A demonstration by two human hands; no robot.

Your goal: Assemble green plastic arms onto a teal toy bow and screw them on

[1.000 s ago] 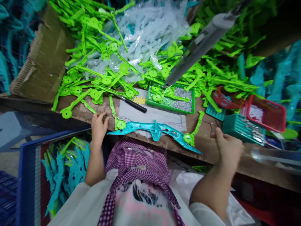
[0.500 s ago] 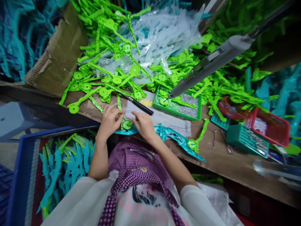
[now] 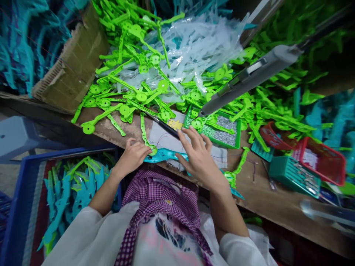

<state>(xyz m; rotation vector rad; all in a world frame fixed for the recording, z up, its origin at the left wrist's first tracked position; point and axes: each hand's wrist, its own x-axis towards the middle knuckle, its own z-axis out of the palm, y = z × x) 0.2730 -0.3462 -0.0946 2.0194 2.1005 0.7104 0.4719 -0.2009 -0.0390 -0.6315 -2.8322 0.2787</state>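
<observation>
A teal plastic toy bow (image 3: 162, 154) lies along the table's front edge, its middle partly hidden by my right hand. Green arms with round discs are joined at both ends, the left arm (image 3: 143, 129) and the right arm (image 3: 237, 162). My left hand (image 3: 135, 154) is closed on the bow's left end, fingertips at the green disc (image 3: 152, 149). Over the bow's middle is my right hand (image 3: 197, 153), fingers apart, with nothing visible in it. A thin dark thread (image 3: 161, 136) loops over the pale cloth (image 3: 158, 135). A black-handled tool (image 3: 168, 127) lies just behind.
A grey power screwdriver (image 3: 249, 75) hangs above the green screw tray (image 3: 237, 142). Green arms (image 3: 141, 96) and clear plastic bags (image 3: 191, 44) pile up behind. Small baskets (image 3: 291, 173) stand at right. A blue crate (image 3: 24, 192) of bow parts is at lower left.
My right hand has moved right, away from my left, and its fingers have spread. My left hand has come down onto the bow's left end. The thread no longer shows between the hands.
</observation>
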